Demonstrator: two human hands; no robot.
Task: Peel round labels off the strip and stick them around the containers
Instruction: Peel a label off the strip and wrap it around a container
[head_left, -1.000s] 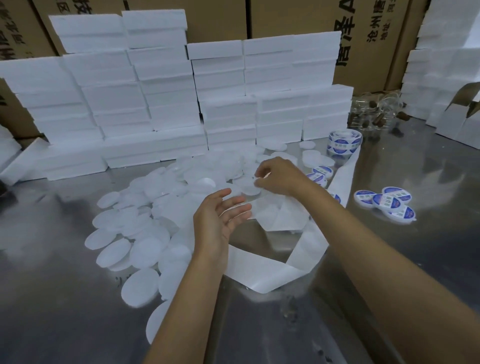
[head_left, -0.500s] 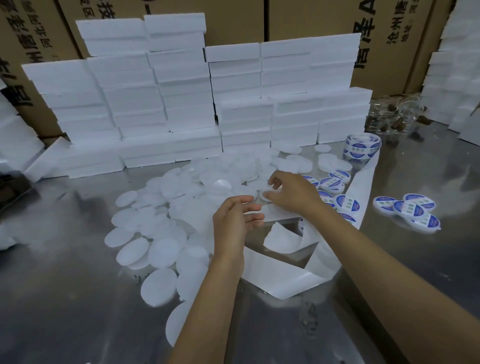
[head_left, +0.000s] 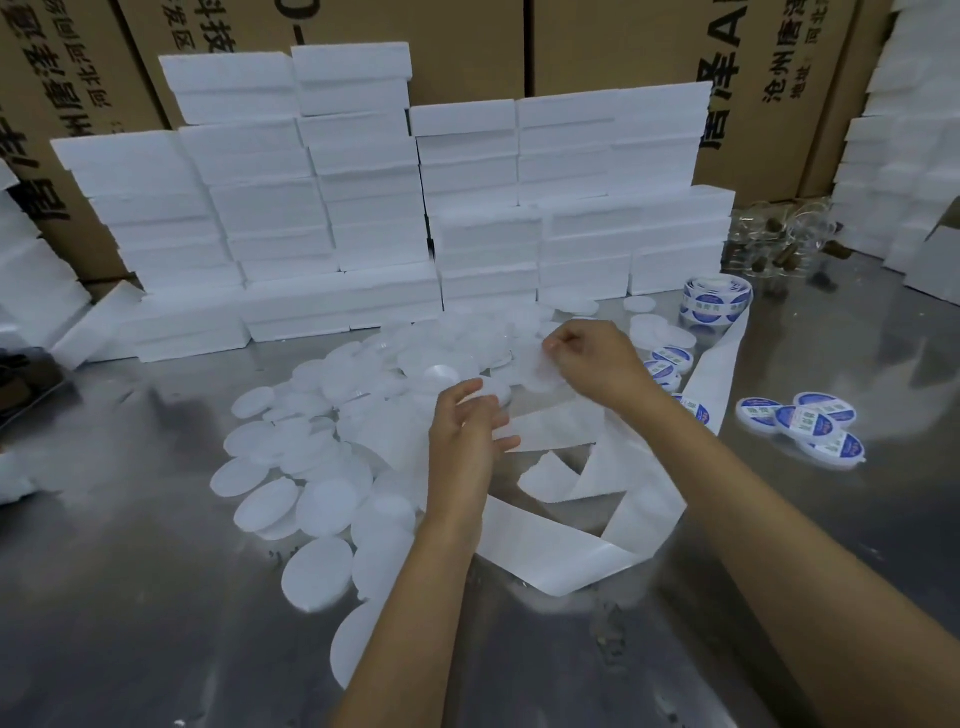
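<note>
In the middle of the table (head_left: 156, 623), the left hand (head_left: 462, 441) holds a white tub (head_left: 493, 392). The right hand (head_left: 592, 364), just behind it, pinches a label (head_left: 540, 371). The strip (head_left: 545, 551) loops near both, toward the front edge.

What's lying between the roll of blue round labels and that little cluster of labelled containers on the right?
In the head view, only bare shiny metal table separates the roll of blue round labels from the cluster of labelled containers.

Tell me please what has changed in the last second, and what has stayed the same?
The left hand, open a second ago, has closed its grip on the white backing strip. The right hand kept pinching at the pile of round white lids. The stack of blue-labelled lids stayed in place.
</note>
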